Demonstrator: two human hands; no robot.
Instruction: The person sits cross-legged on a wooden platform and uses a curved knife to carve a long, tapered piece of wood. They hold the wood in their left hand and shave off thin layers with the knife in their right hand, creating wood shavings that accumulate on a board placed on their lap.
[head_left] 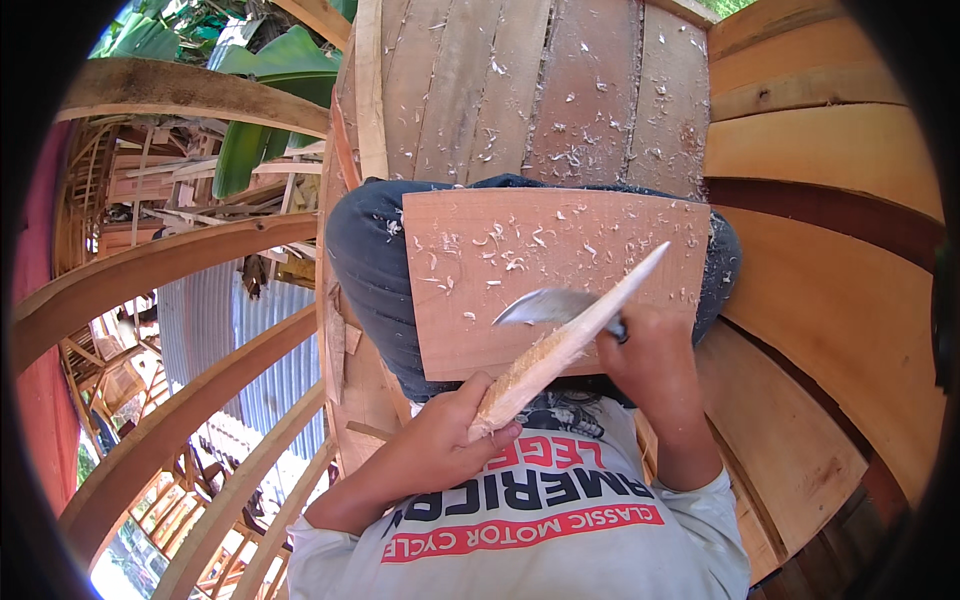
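Observation:
My left hand (452, 432) is closed around the thick lower end of a pale wooden stick (575, 342), which slants up to the right and tapers to a point. My right hand (645, 355) grips the dark handle of a curved knife (545, 306). The knife's shiny blade reaches out to the left, crossing the stick near its middle; the stick hides part of it. Beneath both lies a flat wooden board (450, 335) across my lap, sprinkled with curled wood shavings (515, 264).
Plank flooring (510, 95) strewn with shavings runs ahead of my crossed legs (365, 270). Wide horizontal boards (820, 260) form a wall on the right. Open wooden rails (180, 265) stand on the left, with corrugated metal sheets (240, 345) and green leaves (285, 65) beyond.

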